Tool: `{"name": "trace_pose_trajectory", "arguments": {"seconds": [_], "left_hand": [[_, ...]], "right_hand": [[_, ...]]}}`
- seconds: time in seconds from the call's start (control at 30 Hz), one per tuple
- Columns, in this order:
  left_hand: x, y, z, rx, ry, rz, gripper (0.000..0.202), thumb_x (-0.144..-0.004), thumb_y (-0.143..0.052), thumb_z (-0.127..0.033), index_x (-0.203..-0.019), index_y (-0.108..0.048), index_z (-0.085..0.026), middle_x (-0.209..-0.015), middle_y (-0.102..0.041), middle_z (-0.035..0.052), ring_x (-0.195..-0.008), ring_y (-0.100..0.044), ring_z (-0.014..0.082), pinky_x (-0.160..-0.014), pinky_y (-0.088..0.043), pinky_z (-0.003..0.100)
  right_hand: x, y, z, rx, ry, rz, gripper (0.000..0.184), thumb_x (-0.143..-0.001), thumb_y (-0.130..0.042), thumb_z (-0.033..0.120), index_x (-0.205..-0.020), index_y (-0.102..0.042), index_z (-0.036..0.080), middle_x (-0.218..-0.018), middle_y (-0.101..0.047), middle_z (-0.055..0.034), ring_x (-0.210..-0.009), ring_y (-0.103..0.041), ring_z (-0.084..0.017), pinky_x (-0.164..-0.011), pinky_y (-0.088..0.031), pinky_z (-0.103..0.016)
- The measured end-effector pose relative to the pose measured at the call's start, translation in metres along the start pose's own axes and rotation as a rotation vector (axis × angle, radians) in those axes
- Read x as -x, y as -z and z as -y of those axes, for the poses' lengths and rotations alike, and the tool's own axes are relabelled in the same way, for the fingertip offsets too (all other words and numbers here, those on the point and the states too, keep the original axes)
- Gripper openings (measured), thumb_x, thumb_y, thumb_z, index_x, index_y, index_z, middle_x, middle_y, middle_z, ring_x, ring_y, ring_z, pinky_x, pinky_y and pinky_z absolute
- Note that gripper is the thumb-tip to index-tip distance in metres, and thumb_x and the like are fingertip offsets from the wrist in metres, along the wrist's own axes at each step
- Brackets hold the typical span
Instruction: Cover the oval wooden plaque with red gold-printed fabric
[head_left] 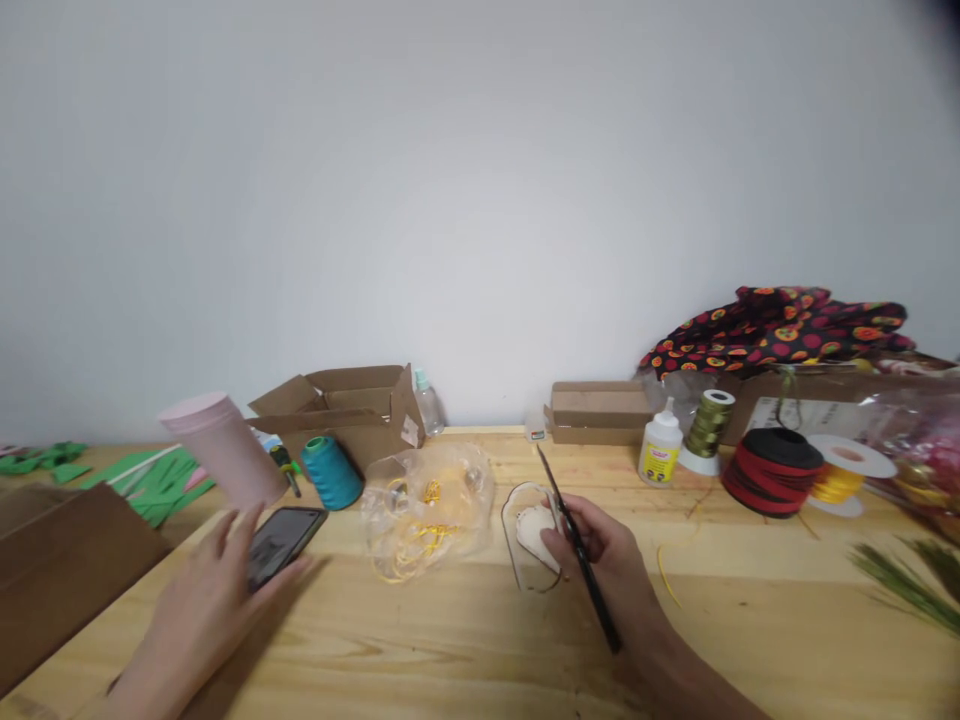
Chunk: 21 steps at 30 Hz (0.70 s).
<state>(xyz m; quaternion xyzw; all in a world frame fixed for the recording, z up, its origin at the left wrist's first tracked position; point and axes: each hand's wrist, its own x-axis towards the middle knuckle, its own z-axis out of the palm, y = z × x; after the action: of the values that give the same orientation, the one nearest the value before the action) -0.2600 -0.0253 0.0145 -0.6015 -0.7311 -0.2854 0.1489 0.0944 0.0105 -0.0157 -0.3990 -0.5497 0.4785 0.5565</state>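
My left hand (217, 575) is around the left end of a dark smartphone (291, 535), its thumb along the near edge and its fingers at the far side. My right hand (600, 545) grips a slim black tool (587, 575) with a pointed tip, perhaps a brush; its exact kind is unclear. Between the same hand's thumb and fingers is a clear rounded flat piece (516, 545) with a dark outline. A cream-white scalloped shape (535, 530) shows inside it. Left of this lies a crumpled clear plastic bag (457, 500) with yellow cord.
A teal thread spool (331, 473), a tilted pink canister (225, 450) and an open cardboard box (360, 420) stand at left. At right are a glue bottle (660, 450), a gold-green spool (707, 430), a red-black cord spool (772, 475) and patterned cloth (787, 325). A wall rises behind.
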Motion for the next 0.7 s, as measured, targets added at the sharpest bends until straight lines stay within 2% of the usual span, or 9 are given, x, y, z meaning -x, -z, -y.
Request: {"name": "trace_pose_trajectory", "arguments": {"seconds": [0.07, 0.17, 0.2, 0.27, 0.33, 0.4, 0.5, 0.57, 0.7], "left_hand": [[0.006, 0.003, -0.044, 0.207, -0.128, 0.116, 0.052, -0.067, -0.055, -0.045, -0.112, -0.044, -0.021, -0.118, -0.052, 0.0117, -0.106, -0.048, 0.0304, -0.089, -0.037, 0.044], [0.020, 0.002, -0.130, 0.569, -0.155, 0.367, 0.033, -0.077, -0.048, -0.038, -0.106, -0.051, -0.023, -0.121, -0.050, 0.0077, -0.102, -0.051, 0.0222, -0.085, -0.042, 0.035], [0.024, -0.002, -0.158, 0.663, -0.154, 0.449, 0.034, -0.077, -0.049, -0.037, -0.107, -0.051, -0.023, -0.119, -0.051, 0.0077, -0.098, -0.053, 0.0206, -0.084, -0.042, 0.034], [0.030, -0.014, -0.207, 0.846, -0.130, 0.526, 0.042, -0.074, -0.054, -0.035, -0.113, -0.048, -0.021, -0.113, -0.055, 0.0089, -0.095, -0.055, 0.0202, -0.083, -0.043, 0.032], [0.032, -0.031, -0.241, 1.034, -0.092, 0.587, 0.052, -0.068, -0.061, -0.033, -0.117, -0.045, -0.021, -0.114, -0.055, 0.0091, -0.097, -0.053, 0.0211, -0.082, -0.042, 0.032], [0.032, -0.049, -0.259, 1.269, -0.029, 0.734, 0.048, -0.068, -0.061, -0.030, -0.113, -0.049, -0.020, -0.107, -0.059, 0.0085, -0.091, -0.057, 0.0198, -0.077, -0.044, 0.030], [0.034, -0.071, -0.265, 1.493, 0.109, 0.942, 0.038, -0.067, -0.063, -0.031, -0.101, -0.060, -0.016, -0.088, -0.066, 0.0067, -0.077, -0.060, 0.0168, -0.066, -0.045, 0.025], [0.035, -0.080, -0.261, 1.525, 0.253, 0.970, 0.037, -0.065, -0.064, -0.034, -0.096, -0.063, -0.013, -0.077, -0.067, 0.0060, -0.068, -0.061, 0.0151, -0.060, -0.045, 0.023], [0.035, -0.083, -0.251, 1.533, 0.356, 1.004, 0.030, -0.070, -0.060, -0.035, -0.088, -0.065, -0.011, -0.077, -0.068, 0.0087, -0.066, -0.061, 0.0135, -0.057, -0.045, 0.020]], "right_hand": [[-0.001, 0.001, -0.001, -0.018, -0.004, -0.082, 0.030, -0.064, -0.064, 0.030, -0.090, -0.060, 0.016, -0.063, -0.054, 0.0021, -0.053, -0.047, -0.010, -0.047, -0.038, -0.020], [-0.004, 0.004, -0.001, -0.055, 0.007, -0.204, 0.039, -0.059, -0.068, 0.032, -0.093, -0.059, 0.015, -0.063, -0.056, 0.0012, -0.053, -0.050, -0.012, -0.047, -0.041, -0.021], [-0.005, 0.005, -0.001, -0.064, 0.016, -0.240, 0.042, -0.058, -0.069, 0.033, -0.094, -0.059, 0.015, -0.063, -0.057, 0.0007, -0.054, -0.051, -0.012, -0.048, -0.042, -0.022], [-0.009, 0.009, -0.001, -0.073, 0.043, -0.299, 0.043, -0.056, -0.070, 0.034, -0.093, -0.060, 0.015, -0.064, -0.059, -0.0006, -0.056, -0.054, -0.014, -0.051, -0.045, -0.024], [-0.013, 0.014, -0.001, -0.079, 0.075, -0.345, 0.041, -0.056, -0.070, 0.035, -0.091, -0.060, 0.015, -0.068, -0.061, -0.0020, -0.058, -0.056, -0.015, -0.054, -0.046, -0.026], [-0.017, 0.018, -0.002, -0.097, 0.102, -0.385, 0.040, -0.055, -0.071, 0.033, -0.089, -0.060, 0.016, -0.071, -0.062, -0.0024, -0.060, -0.056, -0.015, -0.056, -0.047, -0.026], [-0.022, 0.022, -0.005, -0.134, 0.070, -0.406, 0.041, -0.054, -0.071, 0.030, -0.090, -0.059, 0.015, -0.067, -0.060, -0.0002, -0.056, -0.054, -0.013, -0.053, -0.046, -0.024], [-0.024, 0.022, -0.007, -0.156, 0.018, -0.379, 0.042, -0.054, -0.071, 0.029, -0.091, -0.057, 0.014, -0.060, -0.056, 0.0030, -0.049, -0.050, -0.011, -0.047, -0.043, -0.022], [-0.026, 0.017, -0.010, -0.192, -0.001, -0.302, 0.038, -0.059, -0.068, 0.029, -0.091, -0.057, 0.014, -0.056, -0.051, 0.0049, -0.045, -0.046, -0.009, -0.042, -0.039, -0.019]]}}
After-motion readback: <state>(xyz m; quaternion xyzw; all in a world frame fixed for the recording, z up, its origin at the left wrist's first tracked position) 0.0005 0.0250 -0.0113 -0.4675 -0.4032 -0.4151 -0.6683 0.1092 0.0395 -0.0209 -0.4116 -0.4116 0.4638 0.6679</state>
